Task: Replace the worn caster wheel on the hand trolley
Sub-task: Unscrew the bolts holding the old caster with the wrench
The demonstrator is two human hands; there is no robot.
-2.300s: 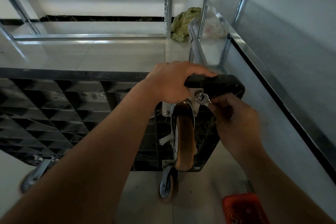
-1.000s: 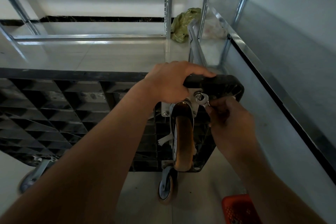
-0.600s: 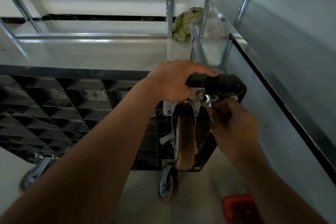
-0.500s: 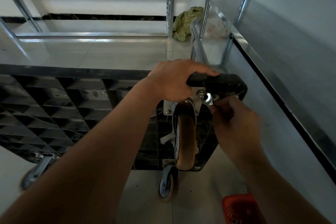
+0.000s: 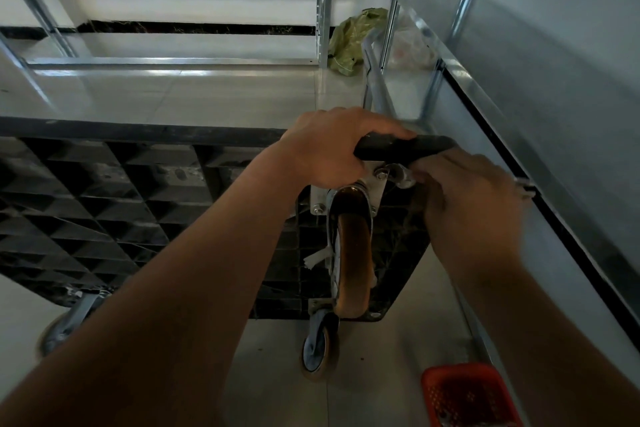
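Now unbolting worn caster: left hand gripping trolley edge, right hand closed round wrench; next, another careful turn.

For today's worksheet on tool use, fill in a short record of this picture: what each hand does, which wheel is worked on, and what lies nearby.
left hand: grips the top edge of the tipped-up trolley
right hand: holds a wrench at the wheel's mounting plate
wheel: brown, uppermost, mounted by its plate
nearby: red basket on the floor, metal shelf at right
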